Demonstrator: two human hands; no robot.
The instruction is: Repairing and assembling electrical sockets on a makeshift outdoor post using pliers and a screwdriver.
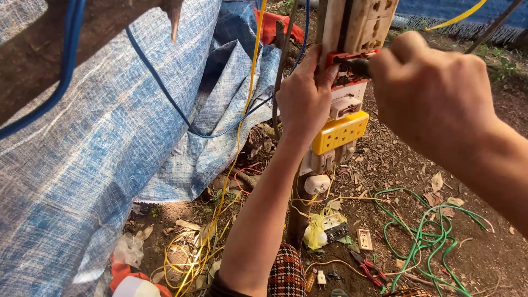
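An outdoor makeshift electrical worksite: bare dirt ground (484, 258) strewn with dry leaves, a blue woven plastic tarpaulin (110, 143), loose green wires (423, 231), and plastic sockets on a wooden post (352, 33).

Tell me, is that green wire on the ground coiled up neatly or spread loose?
Spread loose. The green wire sprawls in tangled, uneven loops across the bare dirt and dry leaves, not wound into a tidy coil.

Red-edged socket (352, 69) upright on post, above yellow socket block (340, 132).

My left hand (304, 99) and right hand (434, 93) are bare, forearms uncovered, with red-and-black checked cloth (286, 275) worn below.
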